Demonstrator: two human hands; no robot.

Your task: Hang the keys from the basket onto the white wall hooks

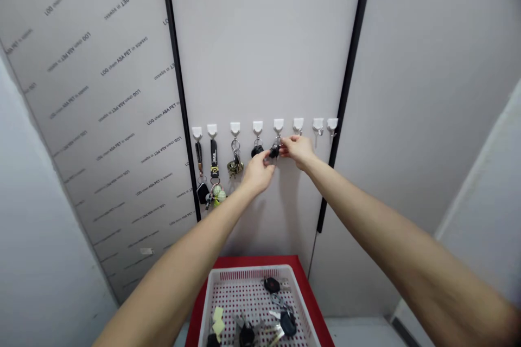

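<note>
My right hand pinches the ring of a dark bunch of keys just under a white wall hook. From the left, my left hand has its thumb and fingertips closed on the lower part of the same bunch. Whether the ring is on the hook is too small to tell. Behind my left fingers, a black key fob hangs from the neighbouring hook. A bunch of brass and silver keys hangs one hook further left.
Two strap key chains hang at far left, a black lanyard and a braided strap. Rightward are more hooks. Below, a white perforated basket with several keys stands on a red surface. Black strips edge the panel.
</note>
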